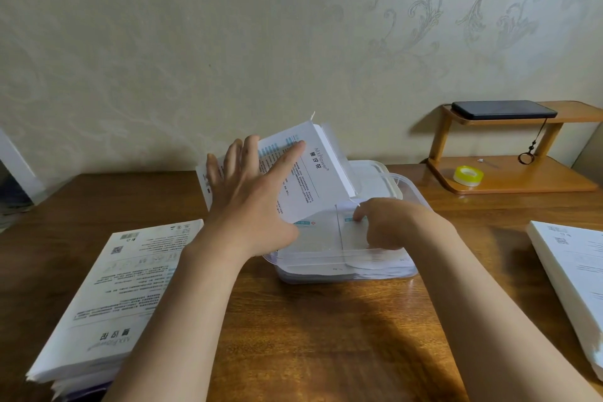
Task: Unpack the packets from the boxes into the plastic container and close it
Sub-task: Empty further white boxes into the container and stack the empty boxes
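Note:
A clear plastic container sits at the table's middle with flat white packets lying in it. My left hand holds a white printed box tilted over the container's far left side, fingers spread along its face and the thumb beneath. The box's open end points down and right. My right hand reaches into the container and pinches a translucent packet at its top edge, just below the box's mouth. The container's clear lid lies behind it.
A stack of white boxes lies at the front left, another white box at the right edge. A wooden shelf at the back right carries a tape roll and a black phone. The wall stands close behind.

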`<move>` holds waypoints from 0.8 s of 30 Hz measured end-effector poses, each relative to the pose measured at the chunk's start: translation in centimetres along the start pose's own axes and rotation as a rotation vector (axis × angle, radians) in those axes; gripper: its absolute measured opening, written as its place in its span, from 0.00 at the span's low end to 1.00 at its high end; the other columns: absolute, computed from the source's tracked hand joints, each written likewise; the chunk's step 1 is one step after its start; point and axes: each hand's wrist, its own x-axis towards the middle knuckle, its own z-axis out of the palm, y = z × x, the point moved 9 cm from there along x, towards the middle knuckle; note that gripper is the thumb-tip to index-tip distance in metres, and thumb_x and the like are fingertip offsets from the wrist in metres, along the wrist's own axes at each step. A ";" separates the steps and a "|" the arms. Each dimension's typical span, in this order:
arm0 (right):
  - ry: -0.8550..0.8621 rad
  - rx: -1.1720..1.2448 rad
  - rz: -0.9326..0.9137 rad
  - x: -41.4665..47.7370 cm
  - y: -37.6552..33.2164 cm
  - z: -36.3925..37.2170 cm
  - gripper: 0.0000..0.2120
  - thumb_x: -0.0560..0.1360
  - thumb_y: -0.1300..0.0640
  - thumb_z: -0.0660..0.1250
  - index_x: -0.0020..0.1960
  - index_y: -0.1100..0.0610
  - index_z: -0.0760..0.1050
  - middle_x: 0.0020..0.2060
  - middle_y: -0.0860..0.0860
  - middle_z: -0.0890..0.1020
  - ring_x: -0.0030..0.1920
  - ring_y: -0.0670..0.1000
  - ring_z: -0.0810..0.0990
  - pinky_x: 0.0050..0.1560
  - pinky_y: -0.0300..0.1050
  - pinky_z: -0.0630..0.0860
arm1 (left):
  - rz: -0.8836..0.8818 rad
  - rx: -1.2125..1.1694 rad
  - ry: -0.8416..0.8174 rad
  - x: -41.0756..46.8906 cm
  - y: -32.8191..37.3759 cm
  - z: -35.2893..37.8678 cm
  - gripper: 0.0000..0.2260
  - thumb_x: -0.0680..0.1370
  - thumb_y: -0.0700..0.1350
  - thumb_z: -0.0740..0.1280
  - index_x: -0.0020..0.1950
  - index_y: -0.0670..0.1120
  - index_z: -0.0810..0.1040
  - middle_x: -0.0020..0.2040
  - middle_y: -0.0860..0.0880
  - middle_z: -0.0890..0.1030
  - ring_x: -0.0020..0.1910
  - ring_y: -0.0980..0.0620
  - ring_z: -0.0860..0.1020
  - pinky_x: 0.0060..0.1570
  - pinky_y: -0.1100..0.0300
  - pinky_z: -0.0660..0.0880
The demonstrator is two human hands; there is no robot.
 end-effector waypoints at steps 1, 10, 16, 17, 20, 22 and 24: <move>-0.002 0.002 -0.001 0.1 0.1 0.0 0.20 0.77 0.63 0.63 0.68 0.54 0.73 0.61 0.54 0.78 0.57 0.53 0.77 0.60 0.45 0.76 | 0.000 -0.002 -0.001 0.0 0.0 0.0 0.52 0.59 0.57 0.71 0.79 0.64 0.48 0.70 0.47 0.58 0.75 0.41 0.53 0.74 0.29 0.45; -0.034 -0.004 -0.116 0.3 -0.5 0.5 0.37 0.76 0.45 0.71 0.80 0.49 0.57 0.74 0.50 0.69 0.70 0.53 0.71 0.68 0.47 0.69 | 0.011 0.000 -0.004 0.0 0.1 0.2 0.52 0.60 0.57 0.73 0.79 0.64 0.49 0.72 0.47 0.57 0.76 0.41 0.52 0.74 0.30 0.43; -0.096 -0.100 -0.102 0.3 -0.2 1.2 0.34 0.79 0.50 0.68 0.80 0.47 0.56 0.72 0.51 0.69 0.67 0.53 0.71 0.66 0.45 0.70 | 0.017 -0.016 -0.019 0.0 0.3 0.4 0.51 0.59 0.57 0.71 0.78 0.64 0.49 0.71 0.47 0.57 0.76 0.42 0.52 0.74 0.30 0.43; -0.100 -0.101 -0.100 0.4 -0.2 1.3 0.34 0.79 0.50 0.68 0.80 0.47 0.56 0.72 0.51 0.69 0.67 0.53 0.71 0.66 0.45 0.69 | 0.019 -0.017 -0.021 0.0 0.4 0.4 0.51 0.59 0.57 0.72 0.78 0.64 0.50 0.71 0.47 0.57 0.76 0.42 0.52 0.74 0.30 0.43; -0.112 -0.112 -0.091 0.7 0.0 1.4 0.36 0.78 0.48 0.69 0.80 0.46 0.56 0.72 0.52 0.69 0.67 0.54 0.71 0.68 0.47 0.69 | 0.017 -0.021 -0.018 -0.1 0.3 0.4 0.50 0.59 0.58 0.70 0.77 0.64 0.50 0.71 0.48 0.57 0.76 0.42 0.52 0.74 0.30 0.44; -0.126 -0.114 -0.086 0.8 0.0 1.6 0.35 0.77 0.45 0.70 0.79 0.47 0.58 0.70 0.52 0.71 0.66 0.54 0.71 0.69 0.48 0.70 | 0.012 -0.021 -0.015 -0.1 0.3 0.4 0.50 0.58 0.58 0.70 0.77 0.64 0.51 0.71 0.48 0.57 0.76 0.42 0.52 0.74 0.30 0.45; -0.140 -0.124 -0.083 0.8 0.0 1.6 0.36 0.77 0.44 0.70 0.79 0.47 0.57 0.71 0.52 0.71 0.67 0.54 0.71 0.69 0.48 0.69 | 0.008 -0.024 -0.019 -0.1 0.3 0.5 0.50 0.58 0.58 0.70 0.78 0.64 0.51 0.71 0.48 0.57 0.77 0.42 0.52 0.74 0.31 0.44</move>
